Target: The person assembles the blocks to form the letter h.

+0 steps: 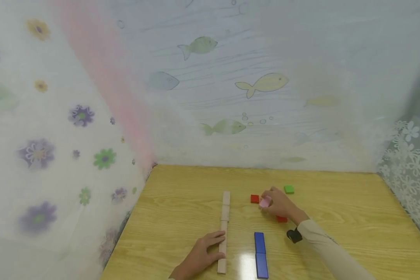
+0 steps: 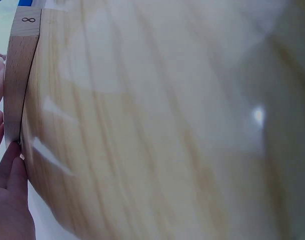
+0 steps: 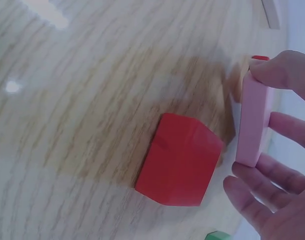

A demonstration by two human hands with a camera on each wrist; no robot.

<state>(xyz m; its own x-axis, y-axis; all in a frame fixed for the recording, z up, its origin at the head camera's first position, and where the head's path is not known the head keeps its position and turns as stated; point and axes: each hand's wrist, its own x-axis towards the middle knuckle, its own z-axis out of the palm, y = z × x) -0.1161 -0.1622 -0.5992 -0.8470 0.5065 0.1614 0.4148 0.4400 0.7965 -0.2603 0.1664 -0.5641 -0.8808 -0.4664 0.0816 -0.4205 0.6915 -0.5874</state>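
Observation:
My right hand point(image 1: 280, 203) pinches a pink block point(image 1: 265, 201) between thumb and fingertips, just right of a small red block point(image 1: 254, 199). In the right wrist view the pink block is tilted on edge, the thumb at its top end and fingers along its side and lower end. A second red block point(image 3: 180, 160) lies beneath the hand. My left hand point(image 1: 202, 252) touches the left side of a straight row of plain wooden blocks point(image 1: 225, 213), its fingers extended. One wooden block point(image 2: 27, 21) bears an engraved figure 8 in the left wrist view.
Two blue blocks point(image 1: 260, 242) lie end to end right of the wooden row. A green block point(image 1: 289, 189) sits beyond my right hand. By the right sleeve is a black wrist device point(image 1: 294, 235). Patterned curtains point(image 1: 266, 147) border the wood-grain table point(image 1: 182, 194).

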